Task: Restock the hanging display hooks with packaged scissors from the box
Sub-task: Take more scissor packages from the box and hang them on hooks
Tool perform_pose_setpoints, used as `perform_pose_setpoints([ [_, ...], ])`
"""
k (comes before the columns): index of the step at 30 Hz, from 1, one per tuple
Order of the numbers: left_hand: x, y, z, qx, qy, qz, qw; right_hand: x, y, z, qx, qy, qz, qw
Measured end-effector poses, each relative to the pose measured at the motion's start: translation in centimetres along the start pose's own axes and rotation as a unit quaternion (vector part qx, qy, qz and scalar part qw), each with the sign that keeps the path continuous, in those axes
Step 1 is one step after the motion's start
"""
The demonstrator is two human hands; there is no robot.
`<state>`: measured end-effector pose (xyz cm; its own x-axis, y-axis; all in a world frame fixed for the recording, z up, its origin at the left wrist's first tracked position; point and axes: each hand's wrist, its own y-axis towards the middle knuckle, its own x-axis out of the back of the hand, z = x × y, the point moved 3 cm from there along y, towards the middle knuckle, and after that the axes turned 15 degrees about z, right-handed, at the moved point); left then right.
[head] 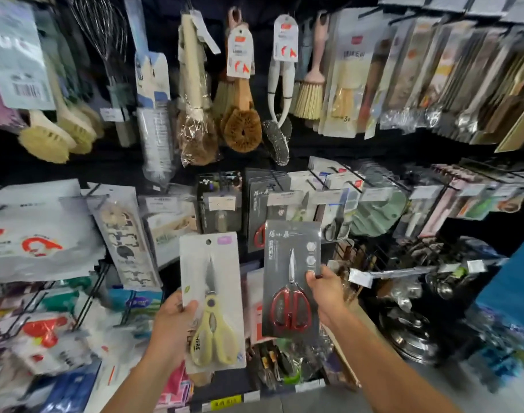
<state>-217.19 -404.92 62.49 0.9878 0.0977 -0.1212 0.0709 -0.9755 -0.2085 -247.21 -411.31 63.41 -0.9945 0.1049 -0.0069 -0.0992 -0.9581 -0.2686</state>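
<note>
My left hand [174, 320] grips a white card pack of yellow-handled scissors [212, 299] by its left edge, held upright. My right hand [327, 290] grips a dark grey card pack of red-handled scissors [290, 281] by its right edge, also upright. Both packs are held in front of the display wall, just below a row of hooks [280, 181] carrying more packaged scissors, among them a dark pack with red handles [259, 222]. No box is clearly in view.
Brushes and scrubbers [242, 120] hang above. White bags [40, 234] crowd the left hooks. Packaged utensils [433, 79] fill the upper right. Metal pots [409, 335] sit low at the right beside a blue panel [514, 281].
</note>
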Motion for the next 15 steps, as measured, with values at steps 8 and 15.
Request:
perform_pose_setpoints([
  [8, -2.2, 0.5, 1.2, 0.000, 0.004, -0.072, 0.997, -0.4, 6.3, 1.8, 0.033, 0.020, 0.051, 0.998],
  [15, -4.7, 0.8, 1.4, -0.013, -0.021, -0.093, 0.995, 0.3, 8.4, 2.9, 0.083, -0.008, 0.092, 0.992],
])
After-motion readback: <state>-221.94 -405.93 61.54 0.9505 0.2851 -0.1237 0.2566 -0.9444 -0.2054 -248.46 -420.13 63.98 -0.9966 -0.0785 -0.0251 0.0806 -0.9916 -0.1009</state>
